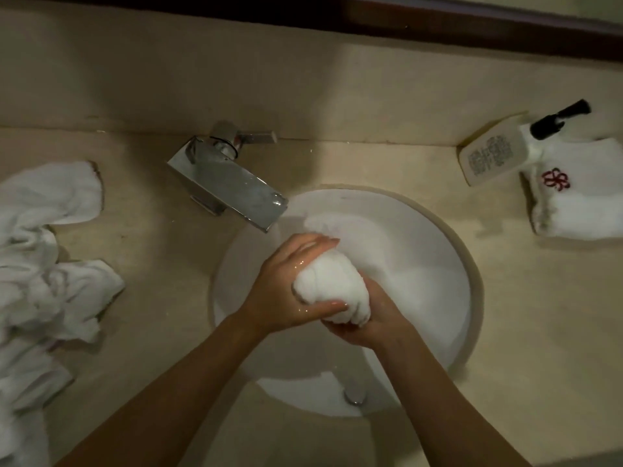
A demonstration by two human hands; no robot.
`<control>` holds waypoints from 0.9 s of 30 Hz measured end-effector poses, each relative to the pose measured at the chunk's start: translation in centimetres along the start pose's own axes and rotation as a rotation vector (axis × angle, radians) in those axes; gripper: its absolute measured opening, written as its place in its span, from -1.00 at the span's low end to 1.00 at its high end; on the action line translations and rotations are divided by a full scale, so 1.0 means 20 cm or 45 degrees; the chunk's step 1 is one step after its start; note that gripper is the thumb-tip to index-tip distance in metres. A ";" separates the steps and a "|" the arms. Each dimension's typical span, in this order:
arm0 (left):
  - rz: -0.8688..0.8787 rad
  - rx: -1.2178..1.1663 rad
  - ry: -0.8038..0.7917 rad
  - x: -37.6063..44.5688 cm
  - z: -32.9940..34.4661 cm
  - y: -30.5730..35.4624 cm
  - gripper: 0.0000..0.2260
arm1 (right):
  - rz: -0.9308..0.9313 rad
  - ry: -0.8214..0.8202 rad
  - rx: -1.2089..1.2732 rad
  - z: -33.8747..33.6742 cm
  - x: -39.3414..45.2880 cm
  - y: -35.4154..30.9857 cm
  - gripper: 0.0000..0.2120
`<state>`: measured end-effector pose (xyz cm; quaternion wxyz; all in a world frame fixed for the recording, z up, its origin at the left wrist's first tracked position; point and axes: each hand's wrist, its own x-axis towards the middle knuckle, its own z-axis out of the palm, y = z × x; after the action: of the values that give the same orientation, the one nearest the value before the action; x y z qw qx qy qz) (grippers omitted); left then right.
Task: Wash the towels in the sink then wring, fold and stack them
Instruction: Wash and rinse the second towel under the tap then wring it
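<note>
Over the sink [438, 251] at frame centre, the left hand [283, 291] and right hand [374, 318] each clamp a tight grip around the bunched towel [328, 288], likely so wrung water drains into the basin.

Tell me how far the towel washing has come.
Done: one folded white towel with a red flower emblem lies right of the round white sink. In hand: left hand and right hand squeeze a bunched wet white towel over the sink. Left: the crumpled white towel pile on the counter.
</note>
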<state>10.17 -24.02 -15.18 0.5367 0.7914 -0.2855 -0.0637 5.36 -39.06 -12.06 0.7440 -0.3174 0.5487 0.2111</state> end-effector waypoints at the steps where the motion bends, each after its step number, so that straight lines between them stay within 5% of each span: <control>1: -0.038 -0.011 0.079 0.00 0.02 0.00 -0.42 | -0.007 0.021 -0.025 0.00 0.02 0.00 -0.76; 3: -0.300 -0.143 0.317 -0.01 0.09 0.02 -0.66 | -0.029 0.149 -0.026 0.03 0.03 -0.01 -0.72; 7: -0.796 -0.412 0.771 0.01 0.19 0.10 -0.96 | -0.536 0.588 -0.187 0.10 0.01 -0.02 -0.89; 16: -1.685 -1.175 0.912 0.14 0.16 0.23 -0.84 | -1.150 0.725 -0.899 0.19 -0.08 -0.08 -0.91; 20: -1.545 -1.103 0.866 0.12 0.15 0.22 -0.89 | -0.967 0.627 -0.758 0.13 -0.08 -0.06 -0.89; 23: -1.333 -1.016 0.742 0.05 0.14 0.23 -0.76 | -0.692 0.383 -0.301 0.05 -0.10 -0.04 -0.87; 27: -0.642 -0.520 0.372 -0.07 0.07 0.29 -0.44 | -0.337 0.053 0.293 -0.07 -0.13 -0.06 -0.86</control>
<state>6.31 -25.93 -10.86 0.6865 0.7141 0.0172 -0.1359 4.40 -40.72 -9.56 0.7851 -0.3040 0.5380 0.0404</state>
